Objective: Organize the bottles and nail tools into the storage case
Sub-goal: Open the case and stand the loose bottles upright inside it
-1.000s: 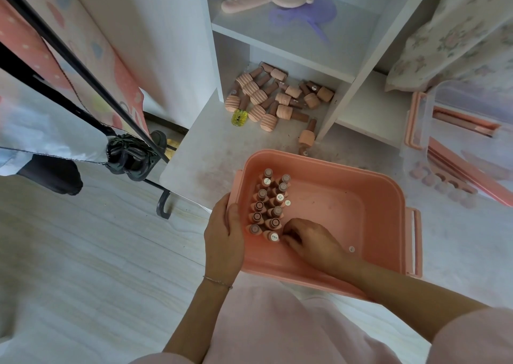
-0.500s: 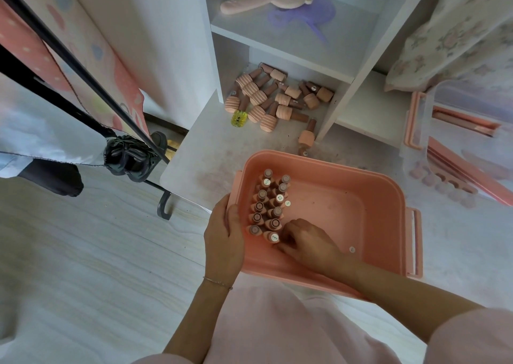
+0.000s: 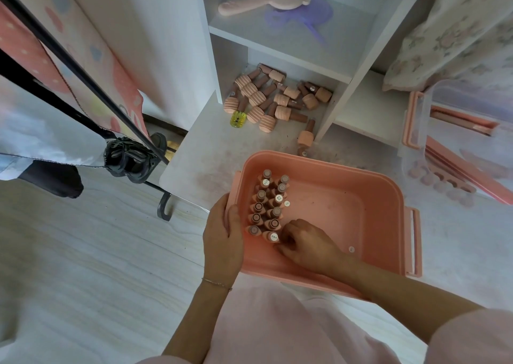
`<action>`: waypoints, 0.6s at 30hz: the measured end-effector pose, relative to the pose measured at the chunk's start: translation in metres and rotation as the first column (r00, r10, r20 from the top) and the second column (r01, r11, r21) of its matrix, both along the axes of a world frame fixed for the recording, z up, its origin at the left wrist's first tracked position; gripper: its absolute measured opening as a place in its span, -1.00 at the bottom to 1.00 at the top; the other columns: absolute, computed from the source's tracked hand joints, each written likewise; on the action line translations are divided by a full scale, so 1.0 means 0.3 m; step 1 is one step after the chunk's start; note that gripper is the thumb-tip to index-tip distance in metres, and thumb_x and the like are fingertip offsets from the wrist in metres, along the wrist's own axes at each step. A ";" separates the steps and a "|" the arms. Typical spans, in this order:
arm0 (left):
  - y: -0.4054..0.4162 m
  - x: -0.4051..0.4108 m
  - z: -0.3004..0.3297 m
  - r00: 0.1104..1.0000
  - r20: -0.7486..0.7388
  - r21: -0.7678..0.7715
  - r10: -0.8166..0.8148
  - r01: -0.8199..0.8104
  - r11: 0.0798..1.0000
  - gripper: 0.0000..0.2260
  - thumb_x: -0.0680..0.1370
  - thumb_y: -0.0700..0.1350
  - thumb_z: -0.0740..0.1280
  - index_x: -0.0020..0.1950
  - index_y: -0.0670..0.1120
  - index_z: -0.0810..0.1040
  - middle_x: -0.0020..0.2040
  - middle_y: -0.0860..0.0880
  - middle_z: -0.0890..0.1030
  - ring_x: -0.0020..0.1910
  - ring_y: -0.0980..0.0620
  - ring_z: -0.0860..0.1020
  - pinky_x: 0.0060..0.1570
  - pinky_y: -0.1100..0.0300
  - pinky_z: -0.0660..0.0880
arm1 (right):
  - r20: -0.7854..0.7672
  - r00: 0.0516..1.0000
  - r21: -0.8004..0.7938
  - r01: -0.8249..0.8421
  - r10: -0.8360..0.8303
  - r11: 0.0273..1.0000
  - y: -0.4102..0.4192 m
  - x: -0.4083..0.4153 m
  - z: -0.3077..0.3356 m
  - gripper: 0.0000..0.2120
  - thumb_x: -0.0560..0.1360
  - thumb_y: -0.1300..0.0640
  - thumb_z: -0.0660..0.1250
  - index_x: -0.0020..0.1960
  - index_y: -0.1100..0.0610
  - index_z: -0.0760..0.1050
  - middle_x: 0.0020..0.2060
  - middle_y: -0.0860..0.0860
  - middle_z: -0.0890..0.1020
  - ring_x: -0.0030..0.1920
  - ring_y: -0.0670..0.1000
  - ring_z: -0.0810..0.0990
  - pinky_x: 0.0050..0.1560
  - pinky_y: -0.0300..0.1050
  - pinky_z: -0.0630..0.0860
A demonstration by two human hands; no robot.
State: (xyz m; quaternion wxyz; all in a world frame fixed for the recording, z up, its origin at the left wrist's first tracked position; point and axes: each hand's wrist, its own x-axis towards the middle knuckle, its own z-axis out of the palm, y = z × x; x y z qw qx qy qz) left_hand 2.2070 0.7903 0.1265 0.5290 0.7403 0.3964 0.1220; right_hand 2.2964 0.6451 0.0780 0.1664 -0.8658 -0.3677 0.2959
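Right hand [image 3: 305,243] shifted slightly left inside storage case [image 3: 347,211], fingers curled by nearest upright bottle [image 3: 271,236]; grip unclear. Left hand [image 3: 222,236] grips case's left rim. Upright bottles fill case's left side. Loose bottles [image 3: 274,97] on shelf beyond.

From my feed, soft daylight fills the scene evenly, cool and a little dim, with faint shadows and no glare. Wide-angle bending curves the shelf [image 3: 280,44] uprights. The clear lid [image 3: 458,141] at far right looks hazy and smeared.
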 end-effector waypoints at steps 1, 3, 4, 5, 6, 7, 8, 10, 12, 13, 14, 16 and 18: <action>0.002 -0.002 0.001 1.000 0.005 0.038 -0.004 0.004 0.999 -0.70 0.58 -0.08 0.17 0.31 -0.04 0.39 0.15 0.09 0.45 0.14 0.14 0.43 0.08 0.26 0.35 | -0.015 1.000 -0.004 -0.009 0.009 1.000 -0.003 0.004 0.004 -0.78 0.46 0.01 0.28 -0.07 0.17 0.49 -0.07 0.06 0.56 0.00 0.04 0.48 -0.04 -0.18 0.36; 0.011 -0.008 0.010 0.999 0.039 0.184 -0.036 0.028 0.983 -0.67 0.52 -0.16 0.29 0.29 -0.09 0.42 0.16 0.04 0.40 0.13 0.19 0.37 0.09 0.27 0.35 | -0.042 0.999 -0.008 -0.027 0.027 1.000 -0.010 0.011 0.011 -0.79 0.46 0.03 0.28 -0.06 0.18 0.49 -0.06 0.08 0.55 0.00 0.05 0.47 -0.02 -0.18 0.36; 0.018 -0.011 0.015 0.996 0.054 0.309 -0.074 0.053 0.949 -0.67 0.48 -0.20 0.35 0.24 -0.13 0.46 0.16 -0.03 0.41 0.13 0.16 0.35 0.09 0.31 0.34 | -0.051 0.998 -0.009 -0.034 0.034 0.999 -0.013 0.014 0.013 -0.80 0.47 0.04 0.27 -0.05 0.18 0.48 -0.06 0.08 0.54 0.00 0.05 0.47 -0.02 -0.19 0.35; 0.027 -0.014 0.019 0.991 0.055 0.459 -0.120 0.082 0.885 -0.71 0.45 -0.23 0.39 0.16 -0.16 0.52 0.14 -0.11 0.45 0.11 0.09 0.36 0.06 0.35 0.32 | -0.054 0.998 -0.009 -0.037 0.037 0.999 -0.017 0.016 0.014 -0.80 0.47 0.05 0.27 -0.04 0.17 0.48 -0.05 0.07 0.54 0.01 0.05 0.47 -0.01 -0.19 0.35; 0.034 -0.016 0.026 0.985 0.043 0.598 -0.166 0.108 0.794 -0.77 0.43 -0.24 0.41 0.07 -0.16 0.57 0.11 -0.17 0.49 0.07 0.02 0.38 0.01 0.34 0.33 | -0.054 0.998 -0.010 -0.035 0.034 0.999 -0.021 0.017 0.014 -0.80 0.47 0.05 0.26 -0.03 0.17 0.48 -0.05 0.07 0.54 0.01 0.04 0.47 -0.01 -0.20 0.35; 0.041 -0.016 0.031 0.977 0.025 0.703 -0.212 0.133 0.699 -0.85 0.42 -0.23 0.40 -0.02 -0.15 0.60 0.06 -0.18 0.53 0.02 -0.02 0.39 -0.05 0.28 0.35 | -0.050 0.998 -0.013 -0.028 0.027 1.000 -0.025 0.017 0.013 -0.80 0.47 0.04 0.26 -0.01 0.16 0.48 -0.04 0.06 0.54 0.01 0.04 0.47 -0.01 -0.20 0.35; 0.049 -0.014 0.037 0.966 0.005 0.770 -0.259 0.162 0.618 -0.91 0.42 -0.22 0.37 -0.09 -0.14 0.61 0.00 -0.15 0.56 -0.03 -0.04 0.40 -0.11 0.22 0.37 | -0.041 0.999 -0.018 -0.021 0.020 1.000 -0.027 0.018 0.012 -0.80 0.47 0.03 0.26 0.00 0.14 0.48 -0.03 0.05 0.54 0.02 0.04 0.47 -0.01 -0.21 0.34; 0.061 -0.001 0.051 0.939 -0.056 0.828 -0.338 0.233 0.510 -0.90 0.44 -0.19 0.31 -0.17 -0.10 0.62 -0.11 -0.07 0.61 -0.09 -0.04 0.41 -0.15 0.17 0.34 | 0.016 0.999 -0.042 -0.029 0.030 0.999 -0.028 0.021 0.010 -0.78 0.48 0.02 0.24 0.04 0.12 0.47 0.00 0.04 0.54 0.05 0.04 0.47 0.00 -0.19 0.34; 0.067 0.014 0.060 0.912 -0.134 0.838 -0.387 0.313 0.447 -0.90 0.43 -0.16 0.32 -0.19 -0.08 0.64 -0.17 -0.02 0.63 -0.11 -0.02 0.39 -0.17 0.19 0.24 | 0.126 0.990 -0.086 -0.053 0.064 0.995 -0.031 0.029 0.007 -0.75 0.50 0.01 0.20 0.11 0.10 0.45 0.07 0.02 0.53 0.11 0.05 0.44 0.05 -0.15 0.32; 0.070 0.019 0.060 0.899 -0.168 0.835 -0.404 0.347 0.427 -0.95 0.41 -0.16 0.38 -0.19 -0.08 0.64 -0.19 -0.01 0.64 -0.11 -0.01 0.37 -0.18 0.19 0.21 | 0.185 0.980 -0.115 -0.051 0.072 0.992 -0.035 0.034 0.006 -0.72 0.50 0.00 0.19 0.15 0.09 0.42 0.12 0.01 0.50 0.14 0.05 0.41 0.09 -0.13 0.31; 0.071 0.022 0.059 0.889 -0.196 0.827 -0.415 0.377 0.418 -0.95 0.37 -0.17 0.45 -0.19 -0.07 0.65 -0.20 -0.01 0.64 -0.11 -0.01 0.35 -0.20 0.18 0.19 | 0.239 0.969 -0.140 -0.036 0.068 0.990 -0.041 0.038 0.005 -0.69 0.50 -0.02 0.18 0.19 0.07 0.38 0.17 0.01 0.45 0.18 0.05 0.38 0.13 -0.10 0.29; 0.071 0.027 0.055 0.870 -0.244 0.813 -0.429 0.425 0.399 -0.88 0.30 -0.18 0.52 -0.20 -0.07 0.65 -0.21 0.00 0.63 -0.12 -0.01 0.35 -0.21 0.16 0.17 | 0.296 0.955 -0.171 0.023 0.029 0.985 -0.055 0.046 0.005 -0.57 0.48 -0.07 0.19 0.30 0.06 0.29 0.29 0.03 0.34 0.29 0.07 0.29 0.23 -0.04 0.24; 0.071 0.031 0.056 0.859 -0.282 0.805 -0.427 0.455 0.381 -0.87 0.27 -0.16 0.54 -0.24 -0.05 0.65 -0.23 0.02 0.63 -0.16 -0.04 0.39 -0.23 0.15 0.16 | 0.286 0.958 -0.217 0.067 -0.002 0.974 -0.067 0.053 0.002 -0.39 0.46 -0.14 0.22 0.42 0.06 0.13 0.42 0.04 0.17 0.41 0.08 0.13 0.35 0.01 0.14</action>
